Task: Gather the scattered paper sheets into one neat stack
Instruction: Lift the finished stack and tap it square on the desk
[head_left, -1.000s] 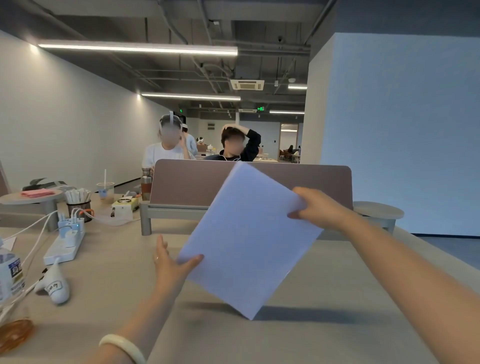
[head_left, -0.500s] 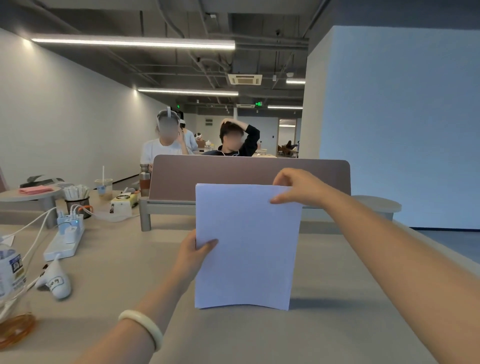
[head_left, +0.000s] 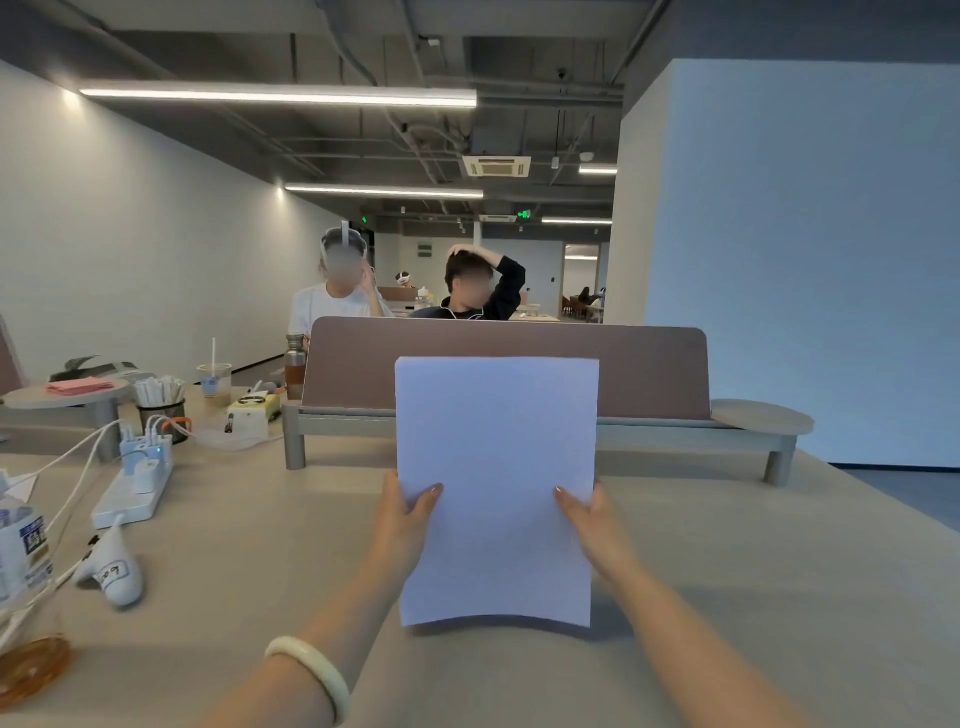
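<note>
The paper (head_left: 496, 467) now stands upright in front of the person, long sides vertical, where a second ago it hung tilted on one corner above the table (head_left: 779, 597). Half a second ago it was already squared up, but the right hand (head_left: 597, 525) was pinching its top right corner. That hand has since dropped to the right long edge, level with the left hand (head_left: 402, 525) on the opposite edge. Both hands grasp the paper, each with its thumb laid over the front face and its fingers hidden behind. The lower edge bows slightly and sits at or just above the tabletop over its own shadow; whether it touches cannot be told. The sheets show as one even block with no stray corner sticking out, though how many there are cannot be counted. No loose sheets lie on the visible part of the table, so the gathering looks done, and this matched two-handed hold probably serves to tap the bottom edge level before laying the stack flat. A power strip (head_left: 132, 493) and a bottle (head_left: 21, 545) sit well apart to the left.
</note>
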